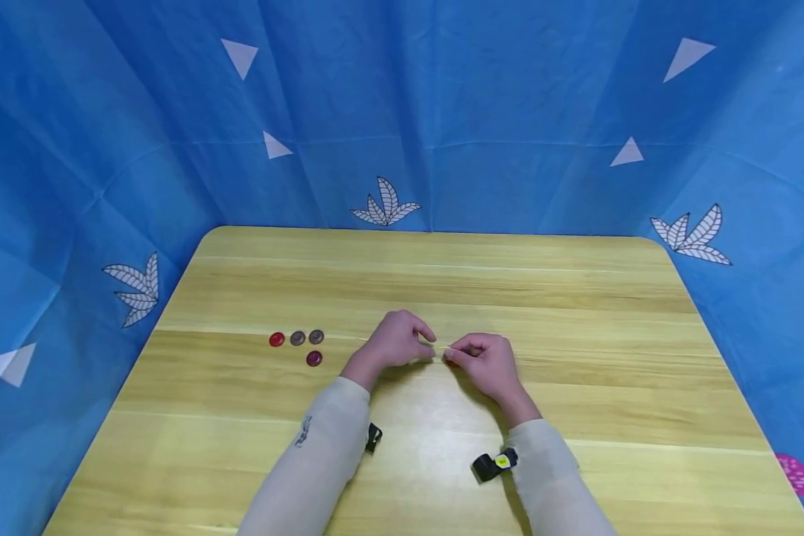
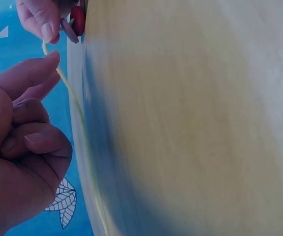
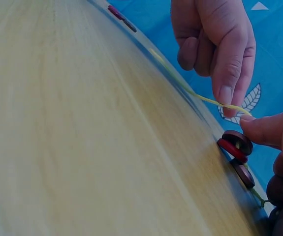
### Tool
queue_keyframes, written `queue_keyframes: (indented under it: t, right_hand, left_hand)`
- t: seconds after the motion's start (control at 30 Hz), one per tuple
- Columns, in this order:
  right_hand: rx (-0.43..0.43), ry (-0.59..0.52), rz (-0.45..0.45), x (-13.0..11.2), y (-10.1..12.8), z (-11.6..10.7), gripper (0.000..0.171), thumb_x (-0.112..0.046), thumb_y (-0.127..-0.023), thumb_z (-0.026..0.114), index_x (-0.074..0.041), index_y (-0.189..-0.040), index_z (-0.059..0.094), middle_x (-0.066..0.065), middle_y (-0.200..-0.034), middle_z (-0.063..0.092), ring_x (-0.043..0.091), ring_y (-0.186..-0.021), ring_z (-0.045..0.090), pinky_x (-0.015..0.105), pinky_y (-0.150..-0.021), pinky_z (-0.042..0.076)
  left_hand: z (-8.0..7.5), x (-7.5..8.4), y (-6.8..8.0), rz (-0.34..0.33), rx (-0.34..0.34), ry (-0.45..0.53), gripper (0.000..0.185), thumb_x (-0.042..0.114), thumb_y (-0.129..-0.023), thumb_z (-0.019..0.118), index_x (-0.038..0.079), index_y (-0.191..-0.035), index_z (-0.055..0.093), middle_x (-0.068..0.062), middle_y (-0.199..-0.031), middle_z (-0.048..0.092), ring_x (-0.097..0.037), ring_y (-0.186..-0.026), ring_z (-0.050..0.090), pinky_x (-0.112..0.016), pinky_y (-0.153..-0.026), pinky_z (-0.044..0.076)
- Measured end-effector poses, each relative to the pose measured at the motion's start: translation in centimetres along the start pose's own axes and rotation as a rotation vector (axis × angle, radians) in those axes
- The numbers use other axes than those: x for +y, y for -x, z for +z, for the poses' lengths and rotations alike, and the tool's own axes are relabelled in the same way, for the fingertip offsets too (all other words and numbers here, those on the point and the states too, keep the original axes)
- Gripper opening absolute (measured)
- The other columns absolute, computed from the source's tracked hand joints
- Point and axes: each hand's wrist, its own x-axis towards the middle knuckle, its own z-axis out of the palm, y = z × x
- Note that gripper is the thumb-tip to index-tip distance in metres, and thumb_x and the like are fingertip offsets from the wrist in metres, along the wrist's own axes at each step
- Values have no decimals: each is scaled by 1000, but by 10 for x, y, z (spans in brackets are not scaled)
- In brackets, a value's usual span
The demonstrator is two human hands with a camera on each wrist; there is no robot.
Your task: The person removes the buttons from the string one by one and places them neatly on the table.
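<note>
Right wrist view: three buttons (image 3: 235,147) sit threaded on a thin yellow string (image 3: 207,100), just beside the right hand (image 1: 487,365), whose fingertips pinch the string. Left hand (image 1: 397,340) pinches the same string close by, at the table's (image 1: 576,313) middle. Four loose buttons (image 1: 298,344) lie toward the left edge. Bare wood stretches to the far and right edges.
</note>
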Motion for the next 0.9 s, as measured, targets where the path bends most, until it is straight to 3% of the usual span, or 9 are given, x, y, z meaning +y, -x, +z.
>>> queue_keyframes:
  t: [0.2,0.37,0.63,0.77,0.9]
  right_hand:
    - [-2,23,13,0,-1,0,4,5,-85,75,8,-81,75,16,-75,72,33,-74,72,24,-76,51]
    - [6,28,19,26,-5,2,5,3,-84,77,3,-80,76,11,-73,72,29,-73,71,24,-76,50]
    - [24,55,5,43,-7,3,5,-8,-82,83,-8,-79,79,-5,-71,72,14,-68,69,26,-69,50]
    - [32,88,-4,42,-7,2,7,-10,-79,86,-8,-82,80,-7,-67,69,12,-62,64,26,-61,48]
    - [4,85,16,42,-6,2,19,-8,-75,89,-9,-91,80,-5,-67,69,13,-63,65,27,-61,51]
  left_hand:
    - [4,1,-4,32,4,-64,15,16,-82,83,11,-96,80,7,-81,69,-12,-73,57,-28,-70,47]
    - [8,0,-8,56,26,-97,6,16,-84,81,13,-90,81,8,-87,71,-11,-80,59,-27,-74,48]
    - [7,1,-6,44,85,-82,5,19,-87,78,14,-85,80,8,-67,62,-11,-62,53,-27,-59,43]
    - [6,2,-5,59,94,-82,4,19,-86,78,15,-86,80,8,-63,58,-10,-58,50,-26,-56,41]
    - [5,3,-3,61,94,-69,4,18,-87,77,15,-86,80,8,-65,60,-10,-58,50,-26,-55,42]
